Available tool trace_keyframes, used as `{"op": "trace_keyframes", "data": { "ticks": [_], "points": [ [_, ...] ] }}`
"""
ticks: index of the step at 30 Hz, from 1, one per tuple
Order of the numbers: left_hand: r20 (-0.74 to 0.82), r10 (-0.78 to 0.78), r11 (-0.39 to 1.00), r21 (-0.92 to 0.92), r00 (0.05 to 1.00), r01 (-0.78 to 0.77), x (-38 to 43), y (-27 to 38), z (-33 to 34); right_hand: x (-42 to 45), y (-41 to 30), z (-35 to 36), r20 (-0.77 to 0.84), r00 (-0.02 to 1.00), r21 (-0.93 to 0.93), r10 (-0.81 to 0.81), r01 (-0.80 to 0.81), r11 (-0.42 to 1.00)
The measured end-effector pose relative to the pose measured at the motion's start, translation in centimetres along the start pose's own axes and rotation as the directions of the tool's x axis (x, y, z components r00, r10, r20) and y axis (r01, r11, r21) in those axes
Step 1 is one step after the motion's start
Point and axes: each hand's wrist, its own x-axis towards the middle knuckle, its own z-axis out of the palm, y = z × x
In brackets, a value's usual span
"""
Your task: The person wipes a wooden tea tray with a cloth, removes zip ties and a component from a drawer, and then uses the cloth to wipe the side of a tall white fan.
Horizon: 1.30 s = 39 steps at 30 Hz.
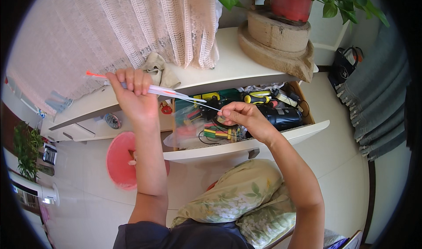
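Note:
My left hand (133, 87) is closed around a bundle of thin white plastic strips (165, 91), which look like cable ties, with an orange piece (95, 74) sticking out on the left. My right hand (235, 117) pinches the end of one thin strip between thumb and fingertips, over the open drawer (283, 134). Inside the drawer lie a yellow and black screwdriver handle (257, 99), a black cylindrical object (284, 117), a clear plastic bag (186, 130) and several yellow, green and red pieces (219, 133).
A pink basin (120, 160) stands on the floor left of the drawer. On the white cabinet top (197, 71) are a crumpled beige cloth (160, 70), a lace curtain's hem (194, 56) and a stone base (277, 44) under a red plant pot (290, 1). Grey curtains (376, 94) hang at right.

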Motion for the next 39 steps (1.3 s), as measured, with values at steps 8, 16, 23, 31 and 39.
{"op": "trace_keyframes", "data": {
  "ticks": [8,16,23,31,39],
  "points": [
    [-0.065,0.017,1.0,0.018,0.998,-0.016,0.8,2.1,-1.6,0.1,-1.1,-0.6,-0.003,0.996,-0.119,-0.089,0.088,0.989],
    [-0.04,-0.067,0.99,0.12,0.997,0.071,0.0,0.0,-1.2,-0.7,-1.3,-1.8,0.129,0.992,-0.268,0.006,0.029,0.963],
    [0.005,-0.307,0.95,-0.058,0.952,0.307,-2.0,-2.8,-0.3,-2.4,-4.8,-0.8,0.095,0.988,-0.321,0.125,-0.088,0.943],
    [0.029,-0.553,0.833,0.048,0.833,0.551,-8.8,-12.9,6.2,-8.3,-8.6,1.9,-0.183,0.9,-0.745,-0.396,0.136,0.653],
    [0.264,-0.854,0.482,0.08,0.448,0.872,-19.9,-19.9,13.0,-20.8,-5.1,1.2,-0.609,0.597,-0.79,-0.523,-0.399,0.465]
  ]
}}
